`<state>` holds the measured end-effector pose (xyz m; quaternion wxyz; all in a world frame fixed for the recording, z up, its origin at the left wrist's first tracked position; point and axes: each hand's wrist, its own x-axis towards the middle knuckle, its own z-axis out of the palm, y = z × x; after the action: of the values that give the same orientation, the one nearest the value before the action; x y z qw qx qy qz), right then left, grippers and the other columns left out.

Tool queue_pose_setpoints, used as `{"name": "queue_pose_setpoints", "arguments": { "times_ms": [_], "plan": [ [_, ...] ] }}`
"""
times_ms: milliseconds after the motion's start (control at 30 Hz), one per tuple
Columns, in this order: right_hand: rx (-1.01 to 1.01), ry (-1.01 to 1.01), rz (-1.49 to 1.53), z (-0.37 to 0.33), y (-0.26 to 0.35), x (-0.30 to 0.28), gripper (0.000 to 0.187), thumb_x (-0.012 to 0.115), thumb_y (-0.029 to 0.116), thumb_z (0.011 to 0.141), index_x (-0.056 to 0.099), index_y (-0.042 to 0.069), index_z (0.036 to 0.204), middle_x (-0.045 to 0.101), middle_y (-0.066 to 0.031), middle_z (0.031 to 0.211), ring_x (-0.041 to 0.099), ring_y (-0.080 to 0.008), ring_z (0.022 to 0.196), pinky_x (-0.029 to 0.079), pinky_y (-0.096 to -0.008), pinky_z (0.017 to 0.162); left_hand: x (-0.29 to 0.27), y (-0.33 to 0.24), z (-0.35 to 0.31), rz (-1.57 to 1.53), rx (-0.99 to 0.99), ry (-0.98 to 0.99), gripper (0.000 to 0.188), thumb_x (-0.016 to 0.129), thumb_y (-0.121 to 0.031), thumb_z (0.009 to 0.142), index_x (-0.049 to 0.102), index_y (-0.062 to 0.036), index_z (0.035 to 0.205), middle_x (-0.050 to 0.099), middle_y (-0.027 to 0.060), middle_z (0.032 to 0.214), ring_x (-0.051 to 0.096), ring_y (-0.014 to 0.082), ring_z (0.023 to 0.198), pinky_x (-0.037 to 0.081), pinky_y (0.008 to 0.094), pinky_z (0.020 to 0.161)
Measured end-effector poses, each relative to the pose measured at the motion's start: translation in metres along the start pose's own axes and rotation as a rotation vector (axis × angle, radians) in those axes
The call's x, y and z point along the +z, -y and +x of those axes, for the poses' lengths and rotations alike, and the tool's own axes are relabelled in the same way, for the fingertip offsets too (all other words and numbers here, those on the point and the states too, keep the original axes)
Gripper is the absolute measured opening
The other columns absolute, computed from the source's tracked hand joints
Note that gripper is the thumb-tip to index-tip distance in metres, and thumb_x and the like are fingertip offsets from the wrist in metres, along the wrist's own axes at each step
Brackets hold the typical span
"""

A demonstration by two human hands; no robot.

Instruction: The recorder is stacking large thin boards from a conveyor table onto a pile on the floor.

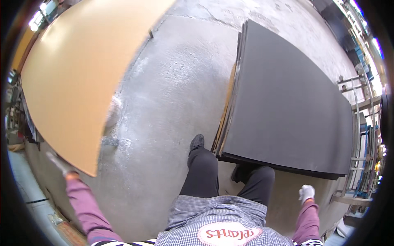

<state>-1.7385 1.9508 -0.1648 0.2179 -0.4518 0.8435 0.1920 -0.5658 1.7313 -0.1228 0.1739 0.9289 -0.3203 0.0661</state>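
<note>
A large tan sheet (82,74) fills the left side, its right edge softly blurred. My left hand (60,163), in a light glove, is beside the sheet's near edge. It is smeared by motion, but the fingers look stretched out; whether they touch the sheet I cannot tell. On the right, a large dark grey sheet (291,102) lies on top of a stack of sheets with uneven left edges. My right hand (306,193), in a white glove, hangs apart from this stack's near edge. Its fingers are curled closed, with nothing visible in them.
Concrete floor (172,82) runs between the two sheets. My legs (201,172) stand close to the grey stack, one foot partly hidden by it. A metal rack (361,135) stands at the far right. A short metal bar (110,141) juts out beneath the tan sheet.
</note>
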Motion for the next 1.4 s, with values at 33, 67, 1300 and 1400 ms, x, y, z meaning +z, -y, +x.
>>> {"name": "queue_pose_setpoints", "arguments": {
  "times_ms": [33,67,1300,1400],
  "plan": [
    [0.027,-0.246,0.601,-0.002,-0.001,-0.021,0.018,0.060,0.024,0.083,0.057,0.015,0.068,0.051,-0.0036,0.059,0.054,-0.0199,0.048,0.044,-0.0383,0.041,-0.035,0.021,0.043,-0.849,-0.027,-0.375,0.069,0.042,-0.054,0.098,0.045,0.0004,0.140,0.050,0.0125,0.140,0.047,0.0275,0.127,0.037,0.0408,0.107],
    [0.162,-0.266,0.818,-0.011,0.020,-0.053,0.018,0.055,0.022,0.084,0.051,0.016,0.067,0.046,-0.0026,0.057,0.047,-0.0173,0.043,0.038,-0.0364,0.037,-0.047,-0.032,0.043,-1.245,-0.141,-0.100,0.066,0.046,-0.051,0.097,0.045,0.0005,0.139,0.051,0.0113,0.138,0.048,0.0265,0.126,0.037,0.0394,0.106],
    [-0.244,-0.119,1.761,-0.122,0.190,-0.164,0.025,0.056,0.018,0.093,0.056,0.008,0.116,0.056,0.0004,0.078,0.051,-0.0059,0.060,0.044,-0.0214,0.049,-0.389,-0.518,-0.274,-1.515,0.726,0.571,0.076,0.051,-0.052,0.094,0.031,-0.0003,0.147,0.042,0.0150,0.145,0.045,0.0263,0.129,0.041,0.0388,0.104],
    [-0.300,-0.124,1.823,-0.192,0.196,-0.169,0.025,0.055,0.017,0.094,0.056,0.007,0.117,0.058,-0.0013,0.085,0.055,-0.0079,0.070,0.051,-0.0247,0.062,-0.324,-0.622,-0.402,-1.133,1.556,0.991,0.073,0.054,-0.049,0.093,0.032,-0.0046,0.147,0.044,0.0147,0.144,0.046,0.0259,0.129,0.042,0.0381,0.103]
  ]
}}
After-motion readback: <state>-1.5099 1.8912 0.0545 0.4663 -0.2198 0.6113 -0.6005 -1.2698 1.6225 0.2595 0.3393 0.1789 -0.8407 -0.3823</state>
